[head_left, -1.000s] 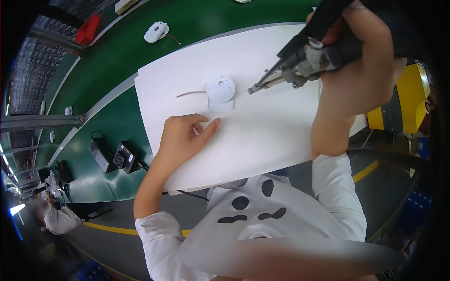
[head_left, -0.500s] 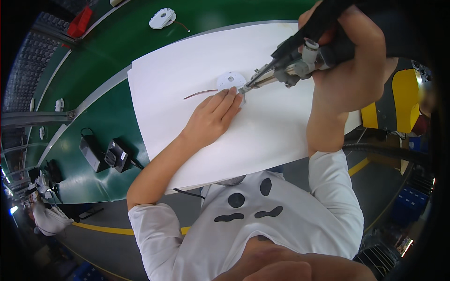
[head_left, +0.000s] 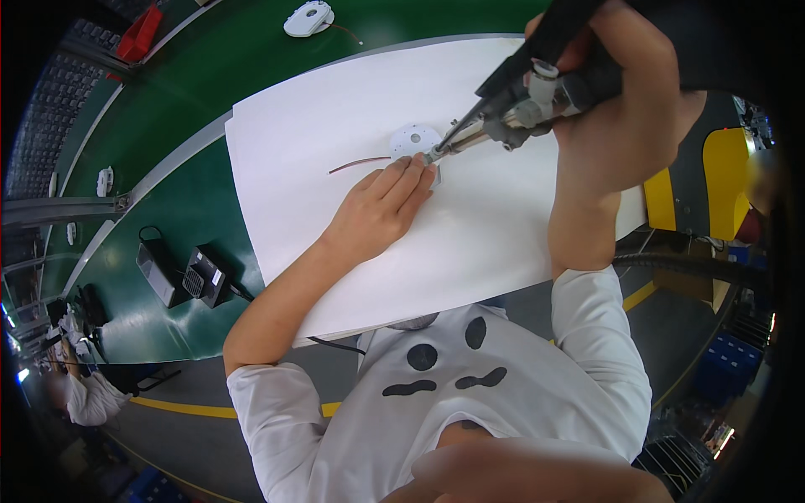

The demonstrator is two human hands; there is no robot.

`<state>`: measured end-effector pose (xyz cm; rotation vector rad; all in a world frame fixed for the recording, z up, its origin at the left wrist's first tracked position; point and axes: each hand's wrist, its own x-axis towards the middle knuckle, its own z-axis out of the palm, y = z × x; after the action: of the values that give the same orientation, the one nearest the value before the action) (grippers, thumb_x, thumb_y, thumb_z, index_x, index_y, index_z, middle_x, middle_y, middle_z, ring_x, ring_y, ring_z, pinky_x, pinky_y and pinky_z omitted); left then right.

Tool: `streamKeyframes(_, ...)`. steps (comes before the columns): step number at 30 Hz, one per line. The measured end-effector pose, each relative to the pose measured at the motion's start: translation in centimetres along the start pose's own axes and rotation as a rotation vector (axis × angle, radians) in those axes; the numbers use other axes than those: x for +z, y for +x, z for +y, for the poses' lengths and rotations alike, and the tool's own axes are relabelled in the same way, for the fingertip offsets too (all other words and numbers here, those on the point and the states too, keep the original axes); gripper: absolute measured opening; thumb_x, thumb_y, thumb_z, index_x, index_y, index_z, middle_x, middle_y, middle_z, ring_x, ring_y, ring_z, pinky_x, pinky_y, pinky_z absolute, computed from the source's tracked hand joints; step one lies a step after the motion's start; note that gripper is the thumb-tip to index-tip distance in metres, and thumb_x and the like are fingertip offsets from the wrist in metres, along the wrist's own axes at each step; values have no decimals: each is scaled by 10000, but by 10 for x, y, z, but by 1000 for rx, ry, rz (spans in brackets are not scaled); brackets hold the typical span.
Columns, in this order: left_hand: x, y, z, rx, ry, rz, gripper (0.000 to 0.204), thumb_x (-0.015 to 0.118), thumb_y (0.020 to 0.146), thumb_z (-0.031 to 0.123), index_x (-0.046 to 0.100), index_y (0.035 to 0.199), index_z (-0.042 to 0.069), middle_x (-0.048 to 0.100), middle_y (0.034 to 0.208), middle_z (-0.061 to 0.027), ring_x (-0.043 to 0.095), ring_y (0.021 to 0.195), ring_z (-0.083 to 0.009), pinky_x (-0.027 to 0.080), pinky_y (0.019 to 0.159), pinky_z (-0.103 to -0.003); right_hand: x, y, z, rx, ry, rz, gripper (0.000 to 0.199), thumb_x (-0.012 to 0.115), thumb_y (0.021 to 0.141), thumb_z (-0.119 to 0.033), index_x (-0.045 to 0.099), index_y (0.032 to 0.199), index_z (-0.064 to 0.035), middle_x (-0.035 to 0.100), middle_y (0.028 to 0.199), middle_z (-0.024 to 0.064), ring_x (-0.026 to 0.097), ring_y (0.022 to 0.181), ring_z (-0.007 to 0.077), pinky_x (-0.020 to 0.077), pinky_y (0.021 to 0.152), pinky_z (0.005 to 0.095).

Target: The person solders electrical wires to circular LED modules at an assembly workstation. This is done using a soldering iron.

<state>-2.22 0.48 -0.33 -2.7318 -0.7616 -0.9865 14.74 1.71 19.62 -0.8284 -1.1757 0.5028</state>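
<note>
On a large white sheet lies a round white disc-shaped part [head_left: 409, 138] with a center hole and a thin red-brown wire [head_left: 359, 164] running off to its left. My left hand [head_left: 377, 205] presses its fingertips, held together, on the near edge of this part, covering some of it. In my right hand [head_left: 625, 126] is a dark power screwdriver [head_left: 537, 105] with metal fittings near its front. It slants down to the left, and its tip meets the part right beside my left fingertips. The exact contact point is hidden by those fingers.
The white sheet [head_left: 335, 126] covers the work surface. Beyond it, a green belt [head_left: 251, 50] carries a white round assembly [head_left: 309, 18] with a wire. Black power adapters [head_left: 205, 277] sit at left. A yellow-and-black object [head_left: 725, 180] stands at right. Another person [head_left: 92, 398] is at far left.
The white assembly on the green belt has shifted right and farther away. My right hand and the screwdriver have moved slightly left. My left hand stays on the part.
</note>
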Motion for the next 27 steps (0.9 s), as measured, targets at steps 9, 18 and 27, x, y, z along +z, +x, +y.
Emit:
streamKeyframes(9, 1, -6, -1, 4, 4, -9, 412, 828, 791, 89, 710, 1170, -20, 691, 1195, -128, 683, 939, -246, 603, 735, -333, 3, 0, 23, -140, 171, -139, 206, 727, 832, -23, 592, 981, 19, 598, 737, 52, 553, 465, 85, 439, 409, 228)
streamKeyframes(18, -7, 5, -6, -5, -288, -39, 319, 795, 825, 107, 739, 1133, 42, 685, 1226, -97, 668, 1128, -245, 574, 816, -352, -39, -7, 24, -695, -776, 159, 122, 598, 972, 25, 629, 1070, 91, 672, 817, 84, 590, 587, 101, 469, 550, 213)
streamKeyframes(27, -3, -3, -2, -44, -171, -19, 327, 795, 826, 122, 757, 1149, 99, 670, 1277, -84, 652, 1162, -258, 559, 807, -335, -19, 4, 15, -255, -105, 61, 223, 583, 1038, -153, 641, 1087, 57, 616, 703, 76, 548, 527, 129, 458, 517, 234)
